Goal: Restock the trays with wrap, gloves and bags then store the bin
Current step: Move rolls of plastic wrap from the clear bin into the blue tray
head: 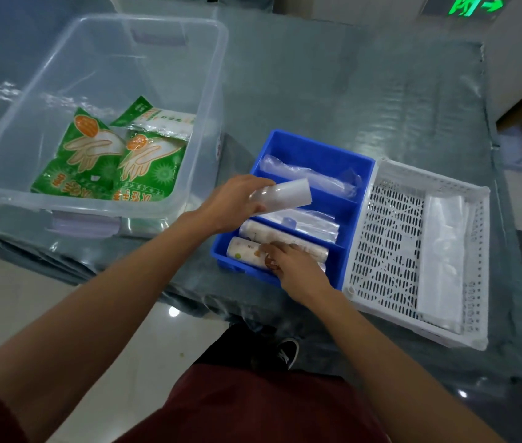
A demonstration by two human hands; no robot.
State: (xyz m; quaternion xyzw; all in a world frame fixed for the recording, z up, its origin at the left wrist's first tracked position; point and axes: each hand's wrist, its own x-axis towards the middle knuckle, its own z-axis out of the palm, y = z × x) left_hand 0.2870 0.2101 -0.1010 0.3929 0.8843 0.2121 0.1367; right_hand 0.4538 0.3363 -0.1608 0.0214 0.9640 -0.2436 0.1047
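Note:
My left hand (237, 203) grips a white roll of wrap (285, 196) just above the blue divided tray (317, 148). My right hand (294, 266) rests its curled fingers on a printed roll (243, 251) in the tray's nearest compartment, beside a second printed roll (272, 233). Clear plastic packs (310, 177) lie in the farther compartments. A clear plastic bin (125, 39) at the left holds green glove packets (109, 158). To the right, a white perforated tray (390, 238) holds a white pack of bags (445, 254) along its right side.
Everything stands on a table (349, 91) covered with glossy grey-green sheeting; its front edge runs below the trays. A tiled floor and my shoe (285, 353) show beneath. A green exit sign (477, 4) glows at the top right.

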